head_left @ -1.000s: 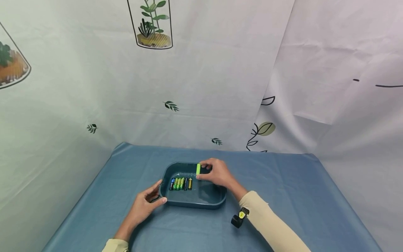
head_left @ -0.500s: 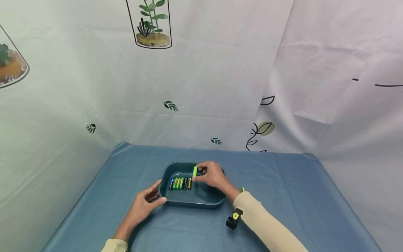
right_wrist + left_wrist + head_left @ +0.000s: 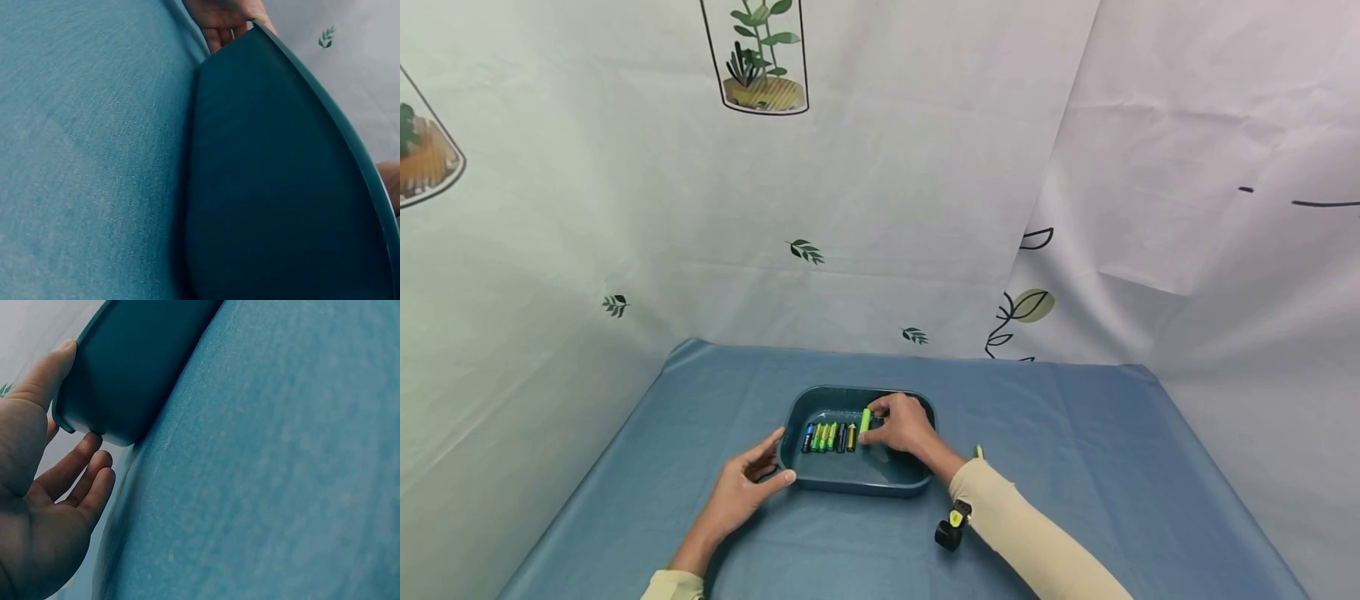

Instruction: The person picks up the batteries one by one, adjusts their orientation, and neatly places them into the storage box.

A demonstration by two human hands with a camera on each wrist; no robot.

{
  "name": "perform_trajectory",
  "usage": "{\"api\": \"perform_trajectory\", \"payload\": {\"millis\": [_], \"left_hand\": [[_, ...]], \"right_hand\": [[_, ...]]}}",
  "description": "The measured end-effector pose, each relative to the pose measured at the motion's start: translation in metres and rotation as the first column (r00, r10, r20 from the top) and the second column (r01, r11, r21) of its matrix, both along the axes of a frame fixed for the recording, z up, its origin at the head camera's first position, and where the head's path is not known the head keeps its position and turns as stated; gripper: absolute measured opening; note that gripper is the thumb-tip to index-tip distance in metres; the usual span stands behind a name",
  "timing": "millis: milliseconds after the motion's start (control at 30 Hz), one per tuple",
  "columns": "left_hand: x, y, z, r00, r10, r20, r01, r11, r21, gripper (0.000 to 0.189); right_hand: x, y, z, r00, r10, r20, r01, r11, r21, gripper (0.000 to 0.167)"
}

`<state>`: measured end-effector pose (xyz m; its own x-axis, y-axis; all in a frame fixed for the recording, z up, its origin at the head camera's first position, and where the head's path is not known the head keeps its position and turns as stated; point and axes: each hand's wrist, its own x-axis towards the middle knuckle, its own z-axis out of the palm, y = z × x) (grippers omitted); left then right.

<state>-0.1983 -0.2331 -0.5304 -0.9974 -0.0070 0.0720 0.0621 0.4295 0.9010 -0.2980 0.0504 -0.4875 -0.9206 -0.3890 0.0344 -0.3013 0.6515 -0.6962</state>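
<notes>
A dark teal tray [image 3: 857, 485] sits on the blue-covered table. Inside it, towards the left, several batteries [image 3: 832, 437] lie side by side in a row, some green, some dark, one gold and black. My right hand [image 3: 910, 425] reaches into the tray and pinches a bright green battery [image 3: 865, 421] between thumb and fingers, just right of the row. My left hand [image 3: 739, 492] holds the tray's near left corner. In the left wrist view its thumb [image 3: 59, 362] is on the rim, with fingers against the outer wall. The right wrist view shows mostly the tray's outer side [image 3: 269, 169].
Blue cloth [image 3: 1075, 500] covers the table around the tray. White printed curtains [image 3: 880, 167] rise behind and at both sides. A small green thing [image 3: 978, 451] shows beside the right sleeve, and a black camera [image 3: 951, 529] hangs at that wrist.
My right hand has moved a little left and lower into the tray, bringing the green battery down next to the row. My left hand has stayed at the tray's corner.
</notes>
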Motion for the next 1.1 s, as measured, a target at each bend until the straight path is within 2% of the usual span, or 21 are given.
{"api": "perform_trajectory", "payload": {"millis": [433, 1100], "left_hand": [[0.001, -0.001, 0.001, 1.000, 0.003, 0.022, -0.003, 1.000, -0.001, 0.073], [0.002, 0.001, 0.000, 1.000, 0.005, 0.025, -0.005, 1.000, -0.002, 0.074]], "right_hand": [[0.001, -0.007, -0.003, 1.000, 0.009, 0.009, -0.010, 0.997, 0.078, 0.051], [0.000, -0.008, -0.010, 0.999, 0.052, 0.003, -0.052, 0.994, 0.099, 0.052]]}}
